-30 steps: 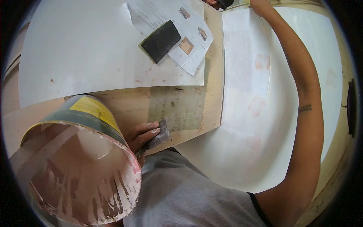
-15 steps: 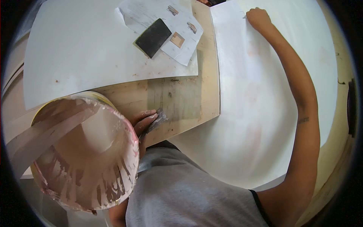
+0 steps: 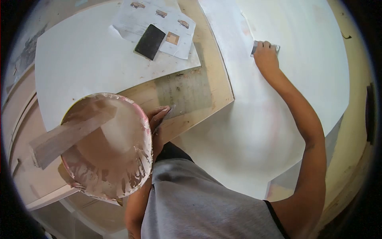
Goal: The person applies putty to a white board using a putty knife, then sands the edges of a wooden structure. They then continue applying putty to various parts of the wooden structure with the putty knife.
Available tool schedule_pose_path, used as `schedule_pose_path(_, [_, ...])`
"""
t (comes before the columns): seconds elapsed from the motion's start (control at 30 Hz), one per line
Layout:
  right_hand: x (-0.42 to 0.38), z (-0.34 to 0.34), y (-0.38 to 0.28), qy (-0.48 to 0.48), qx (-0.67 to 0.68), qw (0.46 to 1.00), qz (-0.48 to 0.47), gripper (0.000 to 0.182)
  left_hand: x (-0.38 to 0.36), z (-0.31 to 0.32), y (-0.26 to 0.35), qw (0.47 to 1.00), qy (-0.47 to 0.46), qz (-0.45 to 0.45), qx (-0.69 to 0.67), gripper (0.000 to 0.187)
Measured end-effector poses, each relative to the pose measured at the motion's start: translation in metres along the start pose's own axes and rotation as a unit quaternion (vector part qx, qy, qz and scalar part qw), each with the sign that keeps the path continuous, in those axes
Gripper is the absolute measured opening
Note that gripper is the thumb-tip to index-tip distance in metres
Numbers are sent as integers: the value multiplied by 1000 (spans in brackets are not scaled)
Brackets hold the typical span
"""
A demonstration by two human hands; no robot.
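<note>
My right hand (image 3: 266, 59) grips a flat metal putty scraper (image 3: 253, 49), whose blade shows on both sides of the fingers and lies against a large white panel (image 3: 254, 131). Beside the bucket, my left hand (image 3: 157, 118) pinches a thin, flat, putty-smeared scraper (image 3: 171, 110), seen almost edge-on; the bucket rim hides part of this hand. The bucket (image 3: 148, 159) holds pinkish-white putty (image 3: 119, 131), and its rim and inner wall are smeared. A flat wooden stick (image 3: 67, 141) leans in it, one end over the left rim.
A white board (image 3: 91, 59) lies over a wooden surface (image 3: 211, 91) at the left. On it are printed sheets (image 3: 179, 46) and a black sanding pad (image 3: 150, 42). A greenish translucent sheet (image 3: 187, 93) lies near the wood's edge. A gap separates the wood from the white panel.
My right hand has come down the white panel toward me, and the scraper in it now shows. The bucket and stick appear farther right and higher as the view shifts. My left hand stays beside the bucket.
</note>
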State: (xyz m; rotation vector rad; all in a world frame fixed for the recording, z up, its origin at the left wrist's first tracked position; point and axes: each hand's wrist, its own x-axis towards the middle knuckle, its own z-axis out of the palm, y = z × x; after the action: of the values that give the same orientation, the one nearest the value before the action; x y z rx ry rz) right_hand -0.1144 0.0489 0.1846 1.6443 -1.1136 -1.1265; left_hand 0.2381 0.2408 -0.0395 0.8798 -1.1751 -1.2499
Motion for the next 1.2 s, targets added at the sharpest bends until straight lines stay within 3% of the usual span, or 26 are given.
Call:
schedule_pose_path(0.07, [-23,0,-10,-9,-28,999,19,32,-2,1,4,999,7,-30,-35,31])
schedule_pose_path(0.13, [-45,0,-18,-28,-38,998,31,39,-2,-3,1,1000,-12,11,19,30])
schedule_pose_path(0.23, [-77,-4,-28,-57,-51,997,18,37,-3,-1,5,999,3,20,40,31])
schedule_pose_path(0.33, [-99,2,-34,-28,-125,992,-10,33,0,-4,7,993,5,25,115,30])
schedule_pose_path(0.4, [-95,-2,-31,-18,-38,999,5,17,0,-5,7,991,11,25,127,30])
schedule_pose_path(0.43, [-85,-5,-25,-11,-44,999,4,17,-1,-6,8,993,11,22,118,30])
schedule_pose_path(0.5, [-60,-15,-6,-102,47,992,-57,19,0,-7,9,995,12,19,102,30])
schedule_pose_path(0.57, [-7,-35,18,50,65,994,-67,14,2,-7,11,995,12,13,94,30])
schedule_pose_path(0.63, [63,-47,42,116,40,991,-60,11,5,-8,13,996,11,8,90,30])
schedule_pose_path(0.67, [97,-57,53,70,38,995,-66,13,7,-7,14,996,11,4,90,30])
schedule_pose_path(0.87, [251,-15,70,185,7,980,-75,14,18,-9,16,997,12,-9,81,30])
schedule_pose_path(1.2, [334,4,56,145,-20,984,-97,14,23,-11,20,997,18,-20,68,30])
